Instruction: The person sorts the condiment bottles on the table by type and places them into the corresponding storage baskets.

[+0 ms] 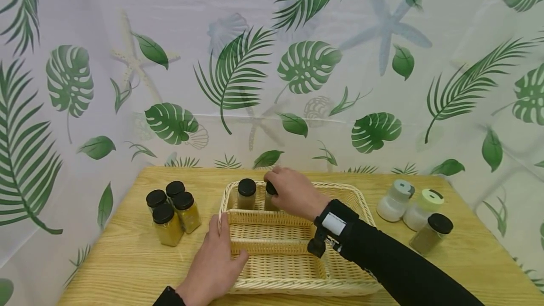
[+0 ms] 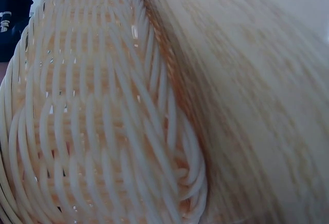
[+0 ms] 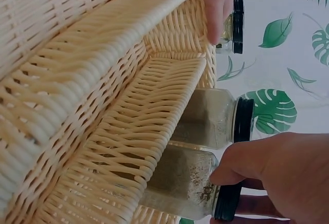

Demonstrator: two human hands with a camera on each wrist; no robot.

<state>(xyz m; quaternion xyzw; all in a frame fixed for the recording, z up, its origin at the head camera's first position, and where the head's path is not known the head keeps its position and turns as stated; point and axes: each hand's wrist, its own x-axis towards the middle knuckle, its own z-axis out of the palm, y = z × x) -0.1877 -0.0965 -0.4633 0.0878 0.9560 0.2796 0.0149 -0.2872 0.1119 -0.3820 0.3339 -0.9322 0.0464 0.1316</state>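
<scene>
A woven basket [image 1: 272, 287] with dividers stands on the wooden table. In its back compartment are two black-lidded glass spice jars, the left spice jar [image 1: 246, 195] upright on its own. Beside it, my right hand [image 1: 295, 192] grips the other spice jar [image 3: 185, 183] by its black lid; in the right wrist view the thumb lies against the lid's edge and the fingers pass behind. This jar's lower part is hidden by the divider [image 3: 128, 131]. My left hand [image 1: 216, 261] rests on the basket's left rim, fingers over the outside and thumb toward the inside.
Left of the basket stands a cluster of several black-lidded jars [image 1: 167, 225] with yellow contents. To the right are two white jars, one with a grey-blue lid [image 1: 393, 202], one with a yellowish lid [image 1: 418, 211], and a black-lidded jar [image 1: 431, 235]. A leaf-print cloth [image 1: 255, 74] hangs behind.
</scene>
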